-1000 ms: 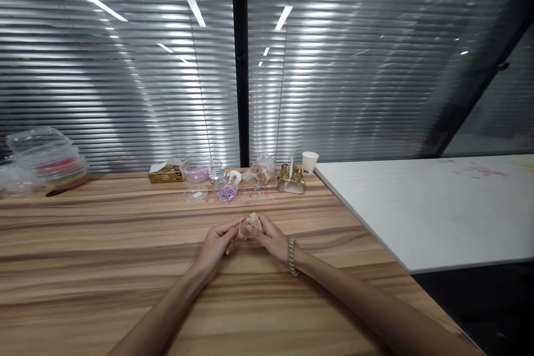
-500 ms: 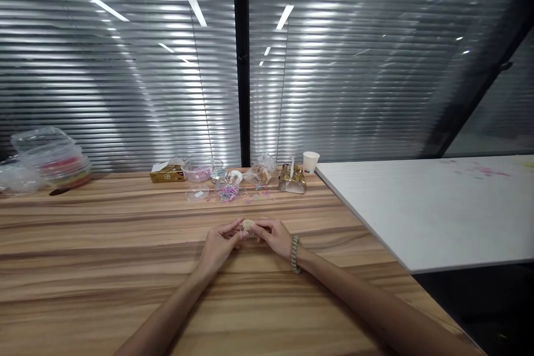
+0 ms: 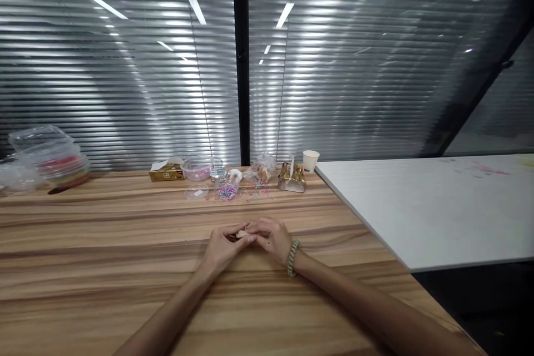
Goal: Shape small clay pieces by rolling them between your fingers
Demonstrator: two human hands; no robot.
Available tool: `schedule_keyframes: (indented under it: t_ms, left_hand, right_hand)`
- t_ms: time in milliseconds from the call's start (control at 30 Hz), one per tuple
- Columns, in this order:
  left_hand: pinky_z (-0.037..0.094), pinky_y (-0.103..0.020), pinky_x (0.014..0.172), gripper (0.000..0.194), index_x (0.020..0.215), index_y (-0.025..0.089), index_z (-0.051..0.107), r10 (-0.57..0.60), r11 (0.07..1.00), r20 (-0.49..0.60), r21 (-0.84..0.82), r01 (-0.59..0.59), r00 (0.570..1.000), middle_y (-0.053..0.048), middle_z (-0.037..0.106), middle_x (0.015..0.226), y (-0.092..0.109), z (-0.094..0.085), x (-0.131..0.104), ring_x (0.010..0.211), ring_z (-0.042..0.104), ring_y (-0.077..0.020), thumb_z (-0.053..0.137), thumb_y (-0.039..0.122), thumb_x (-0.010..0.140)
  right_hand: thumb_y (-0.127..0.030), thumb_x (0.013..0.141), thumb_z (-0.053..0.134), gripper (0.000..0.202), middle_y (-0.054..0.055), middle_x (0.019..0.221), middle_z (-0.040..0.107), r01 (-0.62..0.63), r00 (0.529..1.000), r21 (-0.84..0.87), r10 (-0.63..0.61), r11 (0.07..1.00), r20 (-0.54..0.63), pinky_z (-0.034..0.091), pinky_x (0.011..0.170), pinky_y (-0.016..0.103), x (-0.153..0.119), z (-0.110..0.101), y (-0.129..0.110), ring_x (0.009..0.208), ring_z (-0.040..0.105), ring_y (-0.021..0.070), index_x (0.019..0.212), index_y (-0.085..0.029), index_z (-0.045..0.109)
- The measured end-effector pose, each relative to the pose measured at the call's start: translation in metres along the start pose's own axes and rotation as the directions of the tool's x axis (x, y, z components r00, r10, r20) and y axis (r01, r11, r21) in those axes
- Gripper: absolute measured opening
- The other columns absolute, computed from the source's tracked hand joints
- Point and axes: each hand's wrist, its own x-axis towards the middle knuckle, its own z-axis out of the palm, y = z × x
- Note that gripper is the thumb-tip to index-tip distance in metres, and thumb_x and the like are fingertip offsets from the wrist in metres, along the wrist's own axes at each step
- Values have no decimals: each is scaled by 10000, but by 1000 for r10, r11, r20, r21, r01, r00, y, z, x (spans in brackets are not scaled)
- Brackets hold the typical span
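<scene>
Above the wooden table, my left hand (image 3: pixel 221 248) pinches a small pale beige piece (image 3: pixel 242 234) between thumb and fingers. Its kind is too small to make out. Closed fingertips of my right hand (image 3: pixel 273 239) meet it from the other side, thumb against the left thumb. A thin pinkish strand (image 3: pixel 246 227) shows at the fingertips, perhaps a small rubber band. What the right fingers grip is mostly hidden. A beaded bracelet (image 3: pixel 292 258) circles the right wrist.
Behind the hands are a tub of coloured bits (image 3: pixel 227 192), a clear lid (image 3: pixel 196 192), a gold box (image 3: pixel 167 171), a plastic bag (image 3: pixel 261 168), a gold packet (image 3: pixel 291 179) and a paper cup (image 3: pixel 310 161). Stacked containers (image 3: pixel 62 164) stand left. A white tabletop (image 3: pixel 417 206) adjoins right.
The pale piece has turned and shifted slightly left and down, now mostly within the left fingers. My right hand has rolled inward, its fingers curling over the top.
</scene>
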Motion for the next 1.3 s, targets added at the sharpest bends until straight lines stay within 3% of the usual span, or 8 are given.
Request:
schedule_keyframes:
  t_ms: [133, 467, 633, 767, 867, 1000, 1100, 1300]
  left_hand:
    - [449, -302, 757, 335, 870, 140, 696, 25, 999, 29, 24, -26, 999, -77, 683, 904, 4, 0, 0, 858, 605, -248, 663, 367, 625]
    - [411, -257, 596, 382, 642, 104, 673, -122, 987, 41, -102, 126, 992, -68, 637, 592, 4, 9, 0, 570, 546, -152, 558, 462, 710]
    - [434, -288, 761, 282, 799, 144, 676, 117, 993, 34, -24, -116, 993, -83, 662, 841, 6, 12, -8, 821, 577, -196, 530, 382, 763]
    - [404, -308, 856, 199, 824, 184, 683, 399, 900, 5, 190, -393, 917, -82, 641, 927, 12, 9, -17, 958, 533, -204, 528, 302, 782]
    - [398, -318, 871, 190, 853, 191, 676, 444, 874, 59, 190, -447, 894, -72, 649, 937, 15, 7, -20, 938, 550, -199, 523, 283, 787]
    - [415, -282, 777, 213, 804, 165, 622, 244, 970, 53, -7, -244, 968, -50, 633, 817, 12, 10, -15, 810, 559, -174, 484, 327, 807]
    - [401, -242, 664, 255, 653, 149, 529, 59, 964, 82, -264, -36, 995, -4, 532, 631, 4, 14, -8, 641, 501, -124, 488, 359, 793]
    - [297, -184, 445, 233, 628, 147, 440, -226, 656, 343, -638, 403, 912, 71, 309, 517, -2, 6, -2, 409, 236, -35, 540, 321, 746]
  right_hand:
    - [-192, 773, 564, 95, 36, 790, 659, 18, 996, 5, -17, 1000, -89, 445, 698, 279, 1, -1, -5, 740, 588, 159, 768, -197, 659]
    - [-238, 766, 537, 147, 33, 648, 589, -111, 944, -61, 86, 992, -317, 417, 599, 255, 2, 3, -1, 645, 541, 152, 651, -169, 597]
    - [-294, 772, 528, 171, 41, 669, 597, -205, 913, -62, 168, 977, -371, 415, 581, 251, 4, 1, 5, 636, 544, 155, 668, -161, 558]
    - [-302, 797, 498, 174, 37, 681, 608, -212, 932, -85, 175, 974, -318, 405, 583, 241, 3, 3, 7, 623, 547, 149, 727, -153, 556]
    - [-293, 844, 431, 197, 36, 747, 625, -165, 965, -103, 139, 981, -223, 400, 610, 226, 2, 4, 7, 674, 558, 144, 815, -163, 576]
    - [-291, 881, 364, 260, 18, 662, 587, -162, 975, -183, 128, 970, -184, 370, 565, 215, 0, 4, 6, 610, 527, 134, 772, -170, 566]
    - [-292, 886, 359, 263, 10, 626, 567, -166, 972, -231, 120, 959, -200, 354, 540, 212, 0, 4, 2, 581, 514, 132, 756, -171, 553]
    - [-228, 877, 376, 208, 36, 737, 622, 33, 991, -305, -71, 952, -113, 398, 634, 240, -3, 5, -2, 682, 561, 151, 837, -175, 574]
